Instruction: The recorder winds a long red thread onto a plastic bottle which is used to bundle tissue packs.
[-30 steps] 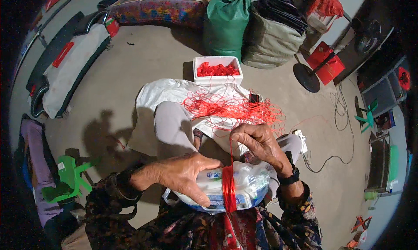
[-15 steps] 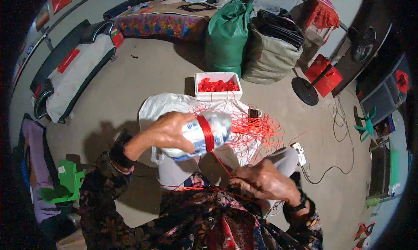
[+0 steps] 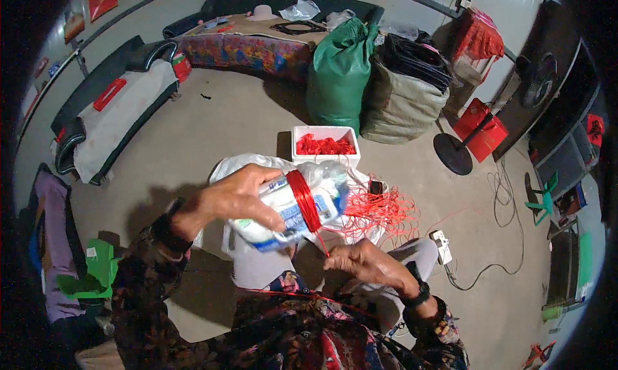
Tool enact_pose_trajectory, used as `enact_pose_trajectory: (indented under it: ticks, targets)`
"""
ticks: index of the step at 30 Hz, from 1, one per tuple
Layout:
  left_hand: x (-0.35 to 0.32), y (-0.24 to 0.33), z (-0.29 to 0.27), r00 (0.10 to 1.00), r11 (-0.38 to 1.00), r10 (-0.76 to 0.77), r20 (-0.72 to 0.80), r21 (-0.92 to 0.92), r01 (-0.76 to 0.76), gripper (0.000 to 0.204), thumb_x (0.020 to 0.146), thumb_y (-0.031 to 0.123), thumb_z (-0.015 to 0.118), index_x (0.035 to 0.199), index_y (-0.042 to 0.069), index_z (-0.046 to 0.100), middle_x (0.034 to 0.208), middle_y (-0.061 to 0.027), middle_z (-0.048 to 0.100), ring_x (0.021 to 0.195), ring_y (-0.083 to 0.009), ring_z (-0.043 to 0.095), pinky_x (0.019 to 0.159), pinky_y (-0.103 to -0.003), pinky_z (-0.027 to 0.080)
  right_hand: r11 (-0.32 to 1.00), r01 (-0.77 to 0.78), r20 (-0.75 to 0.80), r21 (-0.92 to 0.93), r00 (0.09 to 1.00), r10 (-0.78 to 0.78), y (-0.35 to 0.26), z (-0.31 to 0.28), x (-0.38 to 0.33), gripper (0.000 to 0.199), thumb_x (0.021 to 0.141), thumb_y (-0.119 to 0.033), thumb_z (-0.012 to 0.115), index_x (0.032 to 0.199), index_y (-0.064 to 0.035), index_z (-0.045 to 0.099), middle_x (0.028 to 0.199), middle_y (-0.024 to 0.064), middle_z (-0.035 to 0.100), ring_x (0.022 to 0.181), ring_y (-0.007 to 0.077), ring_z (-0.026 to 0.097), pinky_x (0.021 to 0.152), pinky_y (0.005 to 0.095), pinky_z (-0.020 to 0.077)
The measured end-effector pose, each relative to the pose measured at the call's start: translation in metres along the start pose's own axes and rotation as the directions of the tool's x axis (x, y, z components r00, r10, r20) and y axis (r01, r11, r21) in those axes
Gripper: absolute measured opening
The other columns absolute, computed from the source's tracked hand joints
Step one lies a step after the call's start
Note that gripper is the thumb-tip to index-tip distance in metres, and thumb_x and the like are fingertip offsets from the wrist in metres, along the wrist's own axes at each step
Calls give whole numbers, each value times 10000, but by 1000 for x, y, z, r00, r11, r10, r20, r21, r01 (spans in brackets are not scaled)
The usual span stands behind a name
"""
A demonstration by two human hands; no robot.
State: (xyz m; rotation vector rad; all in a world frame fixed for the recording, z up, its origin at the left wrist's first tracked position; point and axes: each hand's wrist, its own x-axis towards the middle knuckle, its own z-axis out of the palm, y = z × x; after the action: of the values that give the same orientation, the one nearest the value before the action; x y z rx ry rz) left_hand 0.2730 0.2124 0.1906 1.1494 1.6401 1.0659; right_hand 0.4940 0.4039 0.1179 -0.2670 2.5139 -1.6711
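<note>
Far on the left we see a dark sofa (image 3: 96, 122) with a grey cloth on it, and near it a green plastic stool (image 3: 90, 273) on the floor.

Next comes our left hand (image 3: 241, 193). Its grip is wrapped tight around a clear plastic bottle (image 3: 290, 209) and holds it up in the air above our lap. The bottle lies on its side. Its long way runs from near left up to far right. A thick band of red string (image 3: 304, 201) is wound around its middle.

A thin line of that string drops down from the band to our right hand (image 3: 360, 264). So the bottle is up and to the left of the right hand, and the left hand is the one touching it. The right hand sits low, by our knee. Its fingers are pinched together on the string.

Behind the bottle a white plastic sheet (image 3: 232, 167) lies on the floor. A loose pile of red string (image 3: 380, 212) rests on it, to the right of the bottle. Farther off stands a white box (image 3: 325, 144) full of red bits.

On the far right we see a green sack (image 3: 338, 74), a grey sack (image 3: 399, 103) and a black fan base (image 3: 454, 154).
</note>
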Motion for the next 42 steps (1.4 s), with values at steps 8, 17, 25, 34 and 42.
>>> enact_pose_trajectory:
  ticks: [8, 17, 25, 34, 42]
  targets:
    - [-12, 15, 46, 923, 900, 52, 382, 382, -209, 622, 562, 279, 777, 1073, -5, 566, 916, -171, 624, 809, -295, 614, 725, -363, 478, 984, 55, -20, -168, 998, -59, -78, -58, 45, 175, 852, -184, 629, 882, -14, 658, 780, 96, 650, 713, 147, 615, 661, 284, 478]
    - [6, 15, -8, 993, 991, -113, 33, 78, 110, 687, 573, 189, 840, 1161, -11, 547, 1043, -70, 622, 954, -152, 573, 887, -317, 439, 977, 157, 87, -144, 985, -146, 20, 0, 11, 171, 901, -134, 514, 976, -20, 616, 884, 135, 627, 828, 214, 597, 727, 354, 457]
    - [19, -12, 39, 838, 887, 85, 539, 342, -310, 727, 565, 253, 850, 1163, -16, 536, 1127, -146, 565, 1071, -228, 520, 937, -363, 400, 937, 337, -125, 87, 937, -326, -13, -56, 21, 254, 882, -250, 555, 823, -18, 642, 728, 77, 641, 658, 161, 586, 591, 320, 458]
    - [46, 2, 7, 993, 961, -74, 95, -258, 96, 648, 579, 75, 800, 1165, -27, 543, 1052, -46, 602, 930, -145, 566, 877, -301, 439, 979, 161, -41, 128, 987, -157, 32, 1, 5, 259, 940, -248, 476, 958, -16, 590, 802, 107, 609, 763, 200, 580, 707, 330, 456]
    - [44, 3, 34, 838, 920, -77, 541, 362, -150, 700, 606, 352, 810, 1175, 39, 549, 965, -91, 637, 877, -172, 596, 787, -328, 471, 954, 208, -56, -215, 973, -225, -43, -84, 13, 207, 921, -200, 520, 963, -28, 627, 785, 97, 639, 675, 189, 612, 618, 306, 470]
